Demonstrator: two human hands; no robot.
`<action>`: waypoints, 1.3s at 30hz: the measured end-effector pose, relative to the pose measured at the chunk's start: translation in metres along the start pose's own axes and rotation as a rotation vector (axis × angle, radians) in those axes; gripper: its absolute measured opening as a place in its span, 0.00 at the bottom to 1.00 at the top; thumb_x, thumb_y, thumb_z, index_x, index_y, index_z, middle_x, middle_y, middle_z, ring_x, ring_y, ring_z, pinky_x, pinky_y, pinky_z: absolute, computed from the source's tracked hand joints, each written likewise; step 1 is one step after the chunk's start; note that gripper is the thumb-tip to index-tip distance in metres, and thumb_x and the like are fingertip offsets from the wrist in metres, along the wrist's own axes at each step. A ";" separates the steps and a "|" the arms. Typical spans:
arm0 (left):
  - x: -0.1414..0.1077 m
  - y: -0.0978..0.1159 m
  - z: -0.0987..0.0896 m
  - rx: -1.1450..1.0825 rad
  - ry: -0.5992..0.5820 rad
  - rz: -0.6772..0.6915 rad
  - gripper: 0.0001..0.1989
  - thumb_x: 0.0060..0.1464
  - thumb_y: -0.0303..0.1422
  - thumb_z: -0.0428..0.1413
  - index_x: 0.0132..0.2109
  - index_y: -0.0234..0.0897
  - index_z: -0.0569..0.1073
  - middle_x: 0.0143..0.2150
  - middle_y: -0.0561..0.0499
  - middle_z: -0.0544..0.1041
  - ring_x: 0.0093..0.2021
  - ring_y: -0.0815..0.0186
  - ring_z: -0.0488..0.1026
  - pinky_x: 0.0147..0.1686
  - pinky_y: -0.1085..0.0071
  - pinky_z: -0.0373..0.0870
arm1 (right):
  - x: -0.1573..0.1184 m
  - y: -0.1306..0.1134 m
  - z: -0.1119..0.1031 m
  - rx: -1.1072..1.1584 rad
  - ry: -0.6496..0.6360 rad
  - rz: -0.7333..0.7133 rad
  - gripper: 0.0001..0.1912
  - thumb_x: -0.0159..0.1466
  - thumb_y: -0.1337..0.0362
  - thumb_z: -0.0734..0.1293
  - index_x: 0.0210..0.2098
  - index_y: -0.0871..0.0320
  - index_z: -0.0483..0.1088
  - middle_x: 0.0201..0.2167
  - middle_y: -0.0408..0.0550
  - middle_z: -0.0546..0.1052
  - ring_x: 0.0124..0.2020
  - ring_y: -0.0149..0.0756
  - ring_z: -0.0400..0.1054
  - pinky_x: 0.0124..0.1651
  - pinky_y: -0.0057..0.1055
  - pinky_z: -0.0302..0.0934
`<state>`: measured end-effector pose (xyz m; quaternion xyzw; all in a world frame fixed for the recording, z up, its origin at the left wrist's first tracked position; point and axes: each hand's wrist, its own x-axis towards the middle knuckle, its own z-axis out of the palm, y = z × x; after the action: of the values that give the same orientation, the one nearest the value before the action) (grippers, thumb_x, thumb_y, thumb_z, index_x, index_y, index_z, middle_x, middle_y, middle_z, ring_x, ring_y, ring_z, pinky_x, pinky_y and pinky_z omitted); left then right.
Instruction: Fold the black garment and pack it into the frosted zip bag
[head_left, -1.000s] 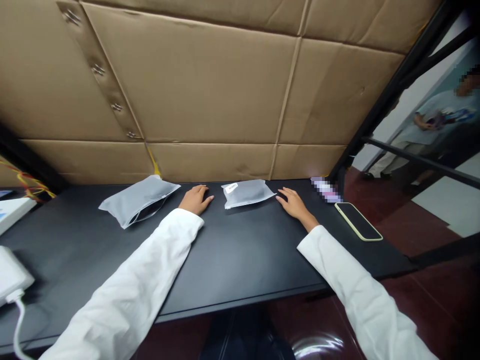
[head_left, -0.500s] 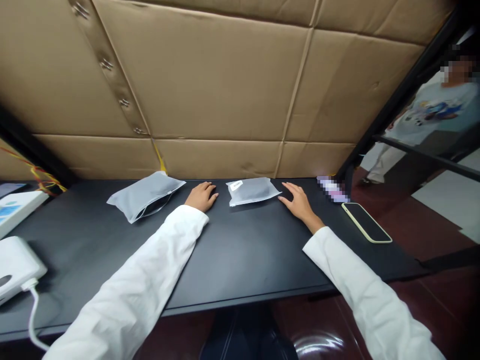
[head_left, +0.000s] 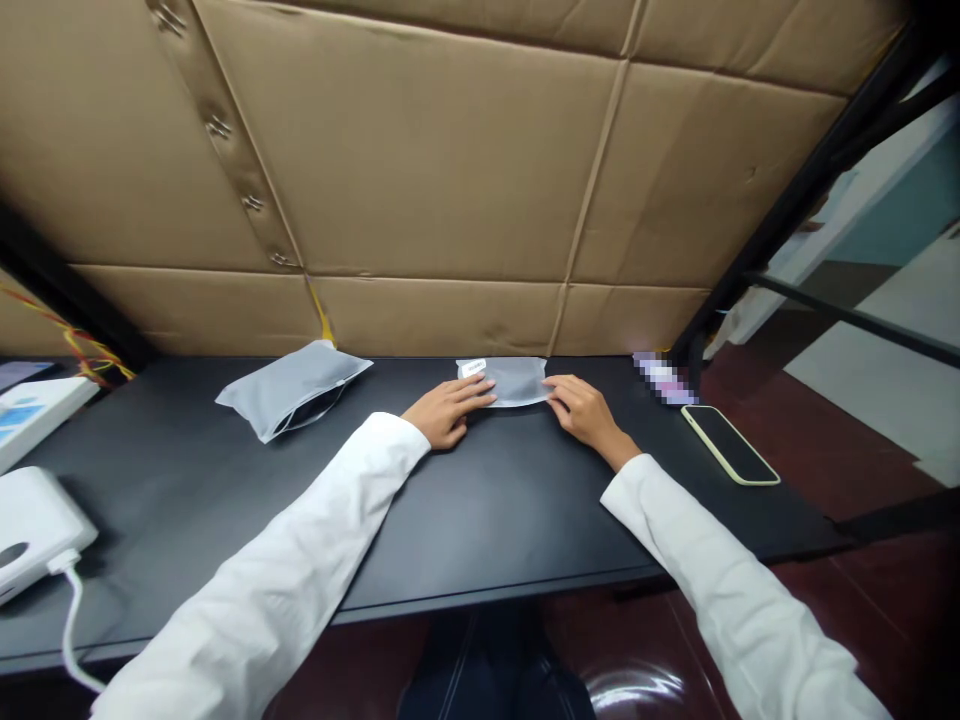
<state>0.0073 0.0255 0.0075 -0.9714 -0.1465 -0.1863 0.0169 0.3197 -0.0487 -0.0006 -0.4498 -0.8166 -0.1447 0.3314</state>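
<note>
Left hand (head_left: 446,415) and right hand (head_left: 586,412) lie open across the ends of a frosted plastic pouch (head_left: 514,381), apparently not gripping, on a matte black tabletop (head_left: 480,520)

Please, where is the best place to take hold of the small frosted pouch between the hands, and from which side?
Best probably at its two short ends, coming from the near side, where the left hand and right hand touch it. The frosted pouch lies flat on the black table, and its far edge sits by the cardboard wall, leaving little room behind.
</note>
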 end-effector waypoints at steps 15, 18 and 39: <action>-0.003 0.000 0.014 0.020 0.129 -0.155 0.28 0.53 0.19 0.47 0.60 0.39 0.69 0.64 0.46 0.69 0.64 0.59 0.67 0.55 0.60 0.75 | -0.005 -0.004 0.007 -0.089 -0.190 0.156 0.15 0.63 0.73 0.62 0.42 0.56 0.77 0.43 0.51 0.81 0.44 0.44 0.75 0.49 0.38 0.68; -0.003 0.001 0.013 0.076 0.151 -0.179 0.23 0.52 0.19 0.48 0.52 0.38 0.74 0.60 0.45 0.73 0.57 0.60 0.72 0.47 0.65 0.78 | -0.004 -0.003 0.006 -0.048 -0.160 0.242 0.13 0.63 0.72 0.62 0.39 0.56 0.77 0.41 0.50 0.81 0.43 0.43 0.75 0.49 0.39 0.68; -0.004 0.002 0.011 0.030 0.191 -0.197 0.12 0.57 0.23 0.49 0.43 0.38 0.74 0.54 0.46 0.76 0.53 0.61 0.74 0.46 0.67 0.76 | -0.086 0.147 -0.046 -0.425 0.060 0.897 0.29 0.54 0.75 0.58 0.53 0.58 0.72 0.57 0.55 0.72 0.59 0.52 0.54 0.59 0.56 0.50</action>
<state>0.0086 0.0235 -0.0035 -0.9298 -0.2418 -0.2763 0.0267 0.4926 -0.0469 -0.0334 -0.8100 -0.4855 -0.1638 0.2853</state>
